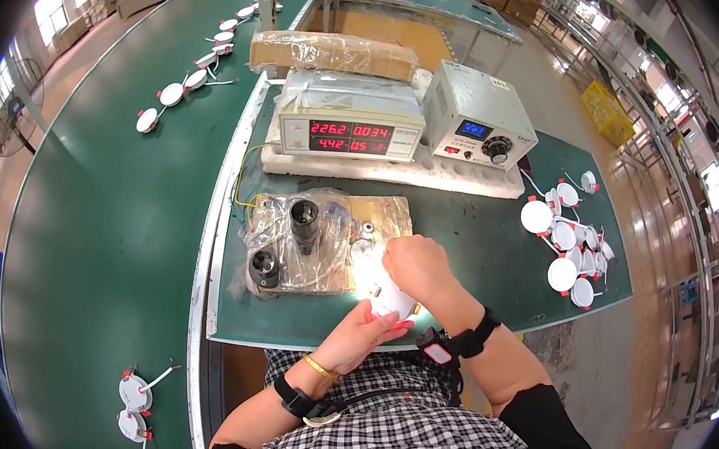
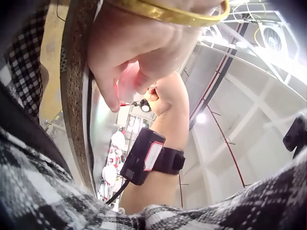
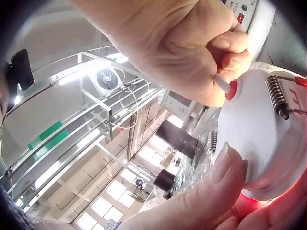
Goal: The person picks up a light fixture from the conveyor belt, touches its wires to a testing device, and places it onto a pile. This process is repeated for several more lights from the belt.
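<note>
A white round downlight [image 1: 394, 303] is glowing at the front of the green workbench. My left hand [image 1: 358, 337] holds its body from below, thumb on the side of the housing in the right wrist view. Metal spring clips with red tips [image 3: 277, 94] stand out from the housing. A short white cord [image 3: 222, 84] leaves it through a red grommet. My right hand [image 1: 418, 266] has curled fingers and pinches that cord close to the housing; the cord's far end is hidden by the fist. Just beyond lies a plastic-wrapped wooden board [image 1: 391, 214].
Two black cylinders [image 1: 303, 219] stand on the board. Behind it are a meter with red digits [image 1: 350, 138] and a grey box with a dial [image 1: 480, 120]. Several downlights [image 1: 562, 274] lie in a pile at right; more line the long green table [image 1: 137, 231] at left.
</note>
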Demonstrator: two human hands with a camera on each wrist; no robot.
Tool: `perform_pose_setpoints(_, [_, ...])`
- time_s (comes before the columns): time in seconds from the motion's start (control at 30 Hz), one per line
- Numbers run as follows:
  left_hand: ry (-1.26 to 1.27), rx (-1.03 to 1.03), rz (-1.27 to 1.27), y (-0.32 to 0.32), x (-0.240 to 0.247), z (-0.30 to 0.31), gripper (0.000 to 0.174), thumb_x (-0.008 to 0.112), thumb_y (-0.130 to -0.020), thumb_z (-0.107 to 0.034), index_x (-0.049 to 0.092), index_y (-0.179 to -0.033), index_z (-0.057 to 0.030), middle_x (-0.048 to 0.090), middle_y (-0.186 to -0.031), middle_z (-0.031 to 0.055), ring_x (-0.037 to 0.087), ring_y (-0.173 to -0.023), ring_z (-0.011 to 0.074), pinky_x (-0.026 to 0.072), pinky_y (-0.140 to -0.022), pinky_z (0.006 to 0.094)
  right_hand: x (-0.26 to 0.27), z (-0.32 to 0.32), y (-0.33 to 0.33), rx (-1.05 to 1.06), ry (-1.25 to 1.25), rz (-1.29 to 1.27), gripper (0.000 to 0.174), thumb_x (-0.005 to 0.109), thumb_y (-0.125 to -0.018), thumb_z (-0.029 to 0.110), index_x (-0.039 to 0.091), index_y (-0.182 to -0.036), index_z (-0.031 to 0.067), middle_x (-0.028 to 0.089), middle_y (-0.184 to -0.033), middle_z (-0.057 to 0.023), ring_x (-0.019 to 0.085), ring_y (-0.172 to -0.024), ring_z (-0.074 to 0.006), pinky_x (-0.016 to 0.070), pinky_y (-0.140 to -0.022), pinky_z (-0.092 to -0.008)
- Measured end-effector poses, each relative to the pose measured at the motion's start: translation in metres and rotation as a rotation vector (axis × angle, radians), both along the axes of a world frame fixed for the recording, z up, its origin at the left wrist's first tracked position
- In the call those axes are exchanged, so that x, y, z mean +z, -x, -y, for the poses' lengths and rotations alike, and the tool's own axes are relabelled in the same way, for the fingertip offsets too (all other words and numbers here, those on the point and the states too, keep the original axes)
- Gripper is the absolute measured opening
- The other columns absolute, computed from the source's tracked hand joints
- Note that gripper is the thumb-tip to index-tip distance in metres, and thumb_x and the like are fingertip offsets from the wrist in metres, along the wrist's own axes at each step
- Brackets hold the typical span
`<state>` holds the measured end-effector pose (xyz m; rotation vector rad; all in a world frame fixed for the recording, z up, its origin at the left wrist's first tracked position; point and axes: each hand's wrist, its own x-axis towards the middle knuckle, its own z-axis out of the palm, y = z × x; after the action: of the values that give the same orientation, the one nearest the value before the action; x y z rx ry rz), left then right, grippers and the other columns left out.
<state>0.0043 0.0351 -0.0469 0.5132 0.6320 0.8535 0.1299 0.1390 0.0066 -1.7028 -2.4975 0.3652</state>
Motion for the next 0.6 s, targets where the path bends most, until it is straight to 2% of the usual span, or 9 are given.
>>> perform_pose_setpoints(0.3, [-0.012, -0.036, 0.017, 0.001, -0.002, -0.001, 0.037, 0.048, -0.099, -0.015, 0.037, -0.128, 0.0058, 0.051, -0.128, 0.0165, 0.054, -0.118, 0.0245, 0.0432, -0.104, 0.0363, 0.004, 0.0, 0.001, -0.01, 0.018, 0.02, 0.018, 0.059, -0.078, 0.017, 0.07, -0.076, 0.003, 0.067, -0.074, -0.0198, 0.068, -0.072, -0.0357, 0.0542, -0.065, -0.0442])
perform_pose_setpoints(0.37, [0.02, -0.007, 0.047, 0.0, -0.002, -0.001, 0.034, 0.05, -0.098, -0.013, 0.042, -0.127, 0.0047, 0.054, -0.123, 0.0136, 0.057, -0.112, 0.02, 0.0453, -0.101, 0.0327, 0.002, 0.0, 0.001, -0.01, 0.024, 0.027, 0.017, 0.059, -0.077, 0.017, 0.07, -0.076, 0.0031, 0.067, -0.073, -0.0197, 0.067, -0.071, -0.0356, 0.0542, -0.065, -0.0439])
perform_pose_setpoints(0.5, [-0.009, -0.045, -0.006, 0.003, 0.001, -0.001, 0.038, 0.054, -0.095, -0.009, 0.04, -0.127, 0.0056, 0.053, -0.127, 0.0154, 0.056, -0.115, 0.0229, 0.043, -0.104, 0.0354, 0.0, 0.0, -0.001, -0.003, 0.019, 0.031, 0.017, 0.06, -0.077, 0.017, 0.07, -0.076, 0.0029, 0.067, -0.073, -0.0198, 0.067, -0.071, -0.0356, 0.054, -0.064, -0.0441])
perform_pose_setpoints(0.6, [-0.045, -0.068, -0.027, 0.003, 0.002, -0.002, 0.038, 0.058, -0.093, -0.006, 0.042, -0.126, 0.0051, 0.056, -0.124, 0.0142, 0.057, -0.114, 0.0218, 0.0433, -0.103, 0.0347, -0.005, -0.001, -0.002, 0.002, -0.03, 0.02, 0.022, 0.057, -0.082, 0.021, 0.068, -0.071, 0.0054, 0.065, -0.067, -0.0174, 0.066, -0.064, -0.0351, 0.0533, -0.061, -0.0454])
